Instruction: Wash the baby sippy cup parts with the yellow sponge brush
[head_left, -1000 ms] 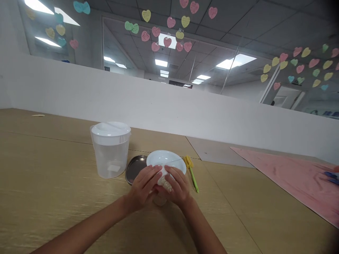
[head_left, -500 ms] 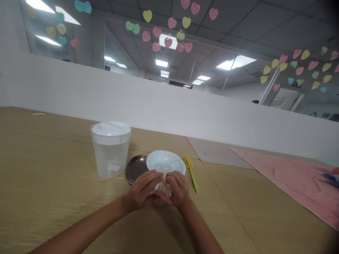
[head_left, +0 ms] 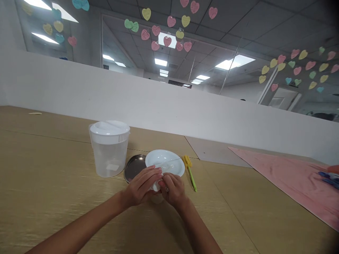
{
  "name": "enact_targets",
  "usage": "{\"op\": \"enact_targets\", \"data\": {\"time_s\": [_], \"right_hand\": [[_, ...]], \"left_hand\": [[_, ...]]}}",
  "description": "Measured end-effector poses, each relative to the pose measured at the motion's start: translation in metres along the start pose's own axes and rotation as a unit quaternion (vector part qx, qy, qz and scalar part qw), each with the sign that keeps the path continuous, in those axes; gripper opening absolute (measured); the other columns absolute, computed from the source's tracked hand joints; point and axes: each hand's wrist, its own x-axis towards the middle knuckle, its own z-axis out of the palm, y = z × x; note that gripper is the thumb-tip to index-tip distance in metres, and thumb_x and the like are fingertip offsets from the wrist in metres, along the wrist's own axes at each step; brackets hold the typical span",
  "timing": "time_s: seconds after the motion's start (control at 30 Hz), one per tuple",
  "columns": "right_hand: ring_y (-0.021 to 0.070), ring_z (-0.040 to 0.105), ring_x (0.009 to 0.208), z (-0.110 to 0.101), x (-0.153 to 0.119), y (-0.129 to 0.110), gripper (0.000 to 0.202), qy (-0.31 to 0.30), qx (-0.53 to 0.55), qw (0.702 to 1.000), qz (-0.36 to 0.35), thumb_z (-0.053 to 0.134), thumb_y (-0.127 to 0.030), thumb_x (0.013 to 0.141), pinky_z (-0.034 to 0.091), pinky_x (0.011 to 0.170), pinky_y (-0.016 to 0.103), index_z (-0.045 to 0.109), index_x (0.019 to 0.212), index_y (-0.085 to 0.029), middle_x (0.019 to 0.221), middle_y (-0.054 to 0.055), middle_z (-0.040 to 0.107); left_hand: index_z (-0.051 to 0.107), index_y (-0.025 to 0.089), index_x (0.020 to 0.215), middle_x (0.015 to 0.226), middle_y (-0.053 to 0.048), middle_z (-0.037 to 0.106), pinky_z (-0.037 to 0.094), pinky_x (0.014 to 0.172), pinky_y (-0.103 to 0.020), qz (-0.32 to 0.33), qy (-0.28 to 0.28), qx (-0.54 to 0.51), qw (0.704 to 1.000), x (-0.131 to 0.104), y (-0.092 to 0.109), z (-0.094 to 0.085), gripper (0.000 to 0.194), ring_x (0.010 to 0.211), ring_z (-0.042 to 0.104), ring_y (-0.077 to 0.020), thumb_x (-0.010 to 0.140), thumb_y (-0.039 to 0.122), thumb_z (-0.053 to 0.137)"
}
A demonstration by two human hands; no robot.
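Note:
My left hand is closed around a small white and clear object, whose kind I cannot make out because the fingers cover most of it. From the other side my right hand pinches at the same object, fingers curled. A transparent rounded thing shows below the hands, too faint to name. Just beyond the fingertips stands a white bowl, with a thin stick lying across it and something clear inside. Left of the bowl is a dark round metal tray, partly behind my left hand.
A clear plastic bucket with a white lid stands left of the tray. To the bowl's right lies a green-handled tool with a yellow head. A pink cloth covers the right side, with blue and orange things at its edge.
My right fingers have curled further over the object, hiding its clear bumpy part; a white part now shows between the hands. The view has shifted slightly.

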Motion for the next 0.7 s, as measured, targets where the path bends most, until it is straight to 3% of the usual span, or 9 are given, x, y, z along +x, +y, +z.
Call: {"op": "enact_targets", "data": {"time_s": [0.33, 0.53, 0.7], "right_hand": [[0.0100, 0.048, 0.048, -0.007, 0.006, -0.007, 0.024, 0.012, 0.045, 0.998, 0.043, 0.030, -0.017, 0.091, 0.035, 0.047, 0.023, 0.048, 0.075, -0.019, 0.055, 0.000, 0.053], [0.0108, 0.045, 0.044, -0.013, 0.010, -0.007, 0.023, -0.020, 0.082, 0.995, 0.062, 0.032, -0.017, 0.088, 0.034, 0.044, 0.023, 0.048, 0.071, -0.019, 0.052, -0.001, 0.051], [0.0103, 0.045, 0.040, -0.018, 0.010, -0.006, 0.024, -0.050, 0.144, 0.981, 0.121, 0.033, -0.020, 0.090, 0.035, 0.045, 0.023, 0.048, 0.071, -0.020, 0.046, -0.004, 0.049]], "left_hand": [[0.041, 0.003, 0.127, 0.110, -0.020, 0.059, 0.050, 0.091, -0.044, 0.011, 0.005, -0.015, 1.000, 0.002, 0.003, -0.003, 0.042, 0.113, 0.051, -0.0248, 0.091, 0.025, 0.041], [0.040, 0.003, 0.127, 0.111, -0.020, 0.058, 0.050, 0.092, -0.045, 0.019, 0.013, -0.017, 1.000, 0.005, 0.005, -0.003, 0.044, 0.113, 0.052, -0.0255, 0.089, 0.023, 0.047], [0.041, 0.004, 0.126, 0.109, -0.019, 0.060, 0.052, 0.089, -0.044, 0.017, 0.019, -0.019, 0.999, 0.009, 0.007, -0.004, 0.044, 0.112, 0.052, -0.0255, 0.089, 0.027, 0.047]]}}
